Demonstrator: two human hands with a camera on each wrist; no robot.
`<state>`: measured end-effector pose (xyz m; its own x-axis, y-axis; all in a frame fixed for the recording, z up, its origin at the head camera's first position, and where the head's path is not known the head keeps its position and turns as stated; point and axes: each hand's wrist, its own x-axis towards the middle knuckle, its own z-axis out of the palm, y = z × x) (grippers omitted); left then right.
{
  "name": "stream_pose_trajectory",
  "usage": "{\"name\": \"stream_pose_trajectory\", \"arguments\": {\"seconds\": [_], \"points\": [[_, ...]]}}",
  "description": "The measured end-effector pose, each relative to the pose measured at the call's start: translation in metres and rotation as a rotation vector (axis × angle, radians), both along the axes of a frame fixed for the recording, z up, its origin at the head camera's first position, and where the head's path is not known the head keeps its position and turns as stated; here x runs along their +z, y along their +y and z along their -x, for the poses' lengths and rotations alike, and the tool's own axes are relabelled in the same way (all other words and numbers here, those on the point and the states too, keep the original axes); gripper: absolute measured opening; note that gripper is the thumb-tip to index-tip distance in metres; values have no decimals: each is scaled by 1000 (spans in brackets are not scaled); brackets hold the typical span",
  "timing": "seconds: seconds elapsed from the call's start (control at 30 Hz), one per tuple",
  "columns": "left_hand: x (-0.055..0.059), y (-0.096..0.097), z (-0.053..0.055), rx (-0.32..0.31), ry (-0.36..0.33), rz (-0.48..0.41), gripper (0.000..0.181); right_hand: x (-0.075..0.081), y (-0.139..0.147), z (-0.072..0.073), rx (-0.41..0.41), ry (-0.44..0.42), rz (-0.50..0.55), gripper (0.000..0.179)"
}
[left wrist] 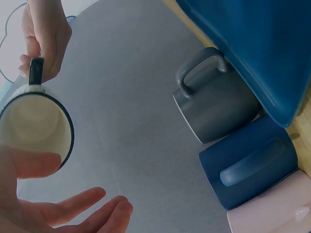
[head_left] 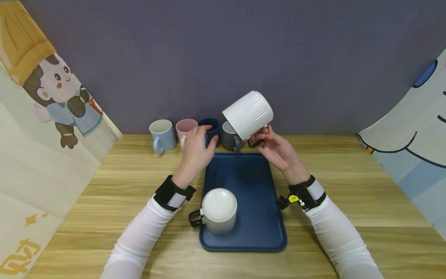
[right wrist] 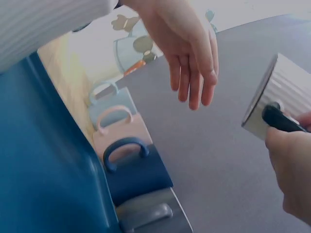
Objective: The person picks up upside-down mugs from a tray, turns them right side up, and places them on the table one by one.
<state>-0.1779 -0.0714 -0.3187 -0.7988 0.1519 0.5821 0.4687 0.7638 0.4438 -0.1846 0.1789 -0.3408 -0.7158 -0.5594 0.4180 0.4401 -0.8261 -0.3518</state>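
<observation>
My right hand (head_left: 277, 149) pinches the black handle of a white ribbed mug (head_left: 249, 114), held tilted in the air with its mouth facing down and left. In the left wrist view the mug's pale inside and dark rim (left wrist: 36, 127) show. My left hand (head_left: 197, 151) hovers in front of the row of mugs, fingers loosely bent and holding nothing. Another white mug (head_left: 219, 213) with a black handle stands upside down on the blue tray (head_left: 256, 201), at its front left.
Along the back wall stand a light blue mug (head_left: 163, 135), a pink mug (head_left: 186, 126), a navy mug (head_left: 212, 124) and a dark grey mug (head_left: 228, 137), all upright. They sit on the wooden table (head_left: 348, 193), just behind the tray.
</observation>
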Motion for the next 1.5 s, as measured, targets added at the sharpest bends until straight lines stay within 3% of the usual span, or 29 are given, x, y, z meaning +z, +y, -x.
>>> {"name": "stream_pose_trajectory", "arguments": {"seconds": [0.33, 0.53, 0.67, 0.8, 1.0, 1.13, 1.27, 1.5], "points": [[3, 3, -1, -20, -26, -10, 37, 3, -7, 3, 3, -145, 143, 31], [7, 6, -3, -68, -89, -35, 37, 2, -14, 4, 4, -214, 181, 32], [10, 5, -4, -143, -176, -84, 35, 3, -22, 1, -20, -253, 187, 29], [13, 2, -5, -232, -318, -155, 34, 6, -32, -2, -14, -289, 207, 26], [17, 2, -5, -312, -460, -208, 33, 12, -46, -5, -20, -315, 206, 24], [18, 2, -4, -371, -557, -320, 36, 15, -54, -7, -38, -321, 181, 23], [18, 3, -3, -432, -668, -507, 38, 15, -61, -8, -38, -323, 169, 20], [20, 4, -5, -497, -727, -688, 39, 14, -73, -10, -47, -353, 133, 21]]}}
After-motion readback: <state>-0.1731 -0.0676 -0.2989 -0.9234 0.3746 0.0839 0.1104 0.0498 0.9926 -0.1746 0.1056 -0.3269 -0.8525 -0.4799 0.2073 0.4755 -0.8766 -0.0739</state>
